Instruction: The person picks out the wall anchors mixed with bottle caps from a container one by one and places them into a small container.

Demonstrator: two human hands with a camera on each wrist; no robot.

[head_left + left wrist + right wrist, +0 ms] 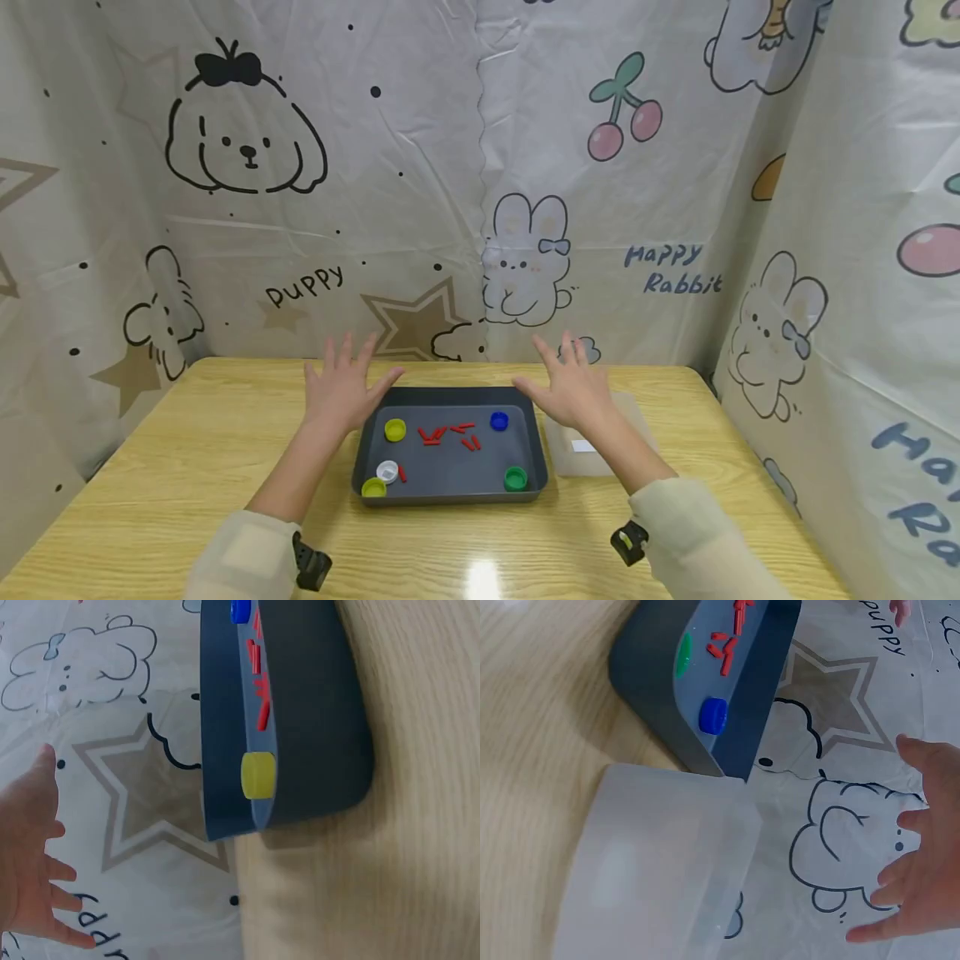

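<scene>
My left hand (339, 387) is held with fingers spread over the left end of a dark grey tray (450, 502), holding nothing. The right hand (576, 387), spread likewise, hovers by the tray's right end. Inside the tray, several short red sticks (432, 442) lie scattered near the middle. A yellow cap (395, 430) sits at the back left and a blue cap (499, 421) at the back right. Along the front are another yellow cap (373, 487), tilted against the wall, a white cap (387, 472) beside a red stick, and a green cap (515, 478).
Right of the tray, partly under my right forearm, lies a flat translucent pouch or sheet (637, 412) with a white label (582, 446). Everything rests on a light wooden table (225, 433). Printed white curtains (420, 167) enclose the back and sides.
</scene>
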